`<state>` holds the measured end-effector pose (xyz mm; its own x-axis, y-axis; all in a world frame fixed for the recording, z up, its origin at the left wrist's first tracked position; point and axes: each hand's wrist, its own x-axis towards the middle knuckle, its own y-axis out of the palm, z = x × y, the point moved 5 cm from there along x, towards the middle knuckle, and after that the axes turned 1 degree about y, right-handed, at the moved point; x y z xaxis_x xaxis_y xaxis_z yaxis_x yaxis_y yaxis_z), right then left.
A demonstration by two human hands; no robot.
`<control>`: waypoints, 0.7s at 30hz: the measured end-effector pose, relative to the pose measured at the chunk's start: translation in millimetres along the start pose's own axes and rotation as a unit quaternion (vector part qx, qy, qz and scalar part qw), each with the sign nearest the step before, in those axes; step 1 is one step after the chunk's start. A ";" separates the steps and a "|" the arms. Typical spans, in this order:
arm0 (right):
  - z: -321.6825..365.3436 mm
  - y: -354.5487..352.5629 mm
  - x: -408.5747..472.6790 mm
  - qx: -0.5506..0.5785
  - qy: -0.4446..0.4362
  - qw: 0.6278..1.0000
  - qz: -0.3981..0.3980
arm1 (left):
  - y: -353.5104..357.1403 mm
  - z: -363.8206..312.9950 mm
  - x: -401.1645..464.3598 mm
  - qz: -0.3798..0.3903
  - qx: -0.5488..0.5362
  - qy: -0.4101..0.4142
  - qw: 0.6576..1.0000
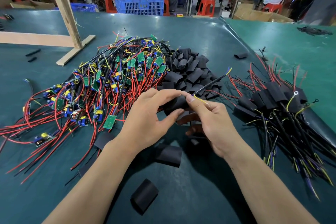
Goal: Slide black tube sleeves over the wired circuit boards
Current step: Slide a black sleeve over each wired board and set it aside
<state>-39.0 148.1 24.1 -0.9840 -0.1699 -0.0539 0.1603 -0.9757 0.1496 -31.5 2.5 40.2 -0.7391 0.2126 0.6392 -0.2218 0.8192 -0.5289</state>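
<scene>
The left hand (pixel 145 114) is gripping a black sleeve (pixel 177 104); the right hand (pixel 209 120) is pinching the cable (pixel 209 84), whose wires are risking snagging inside.

1. Both forearms are bare from the lower edge of the view up to the wrists; no sleeve or cuff shows on either.
2. The left hand (pixel 145 120) wears no glove, ring, watch or band.
3. The right hand (pixel 213 125) is likewise ungloved, with nothing at its wrist.
4. The fingernails that show are short and unpainted, plainest on the right thumb.
</scene>
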 end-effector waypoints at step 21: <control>33.2 -84.1 -3.9 0.121 -0.227 0.905 -0.340 | -9.8 -6.9 -3.0 -0.116 0.069 0.070 0.988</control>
<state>-51.3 235.4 44.5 -0.7882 0.5858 0.1889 -0.4614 -0.7655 0.4485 -22.8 -2.5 47.4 -0.5645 0.1076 0.8184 -0.4669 0.7760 -0.4241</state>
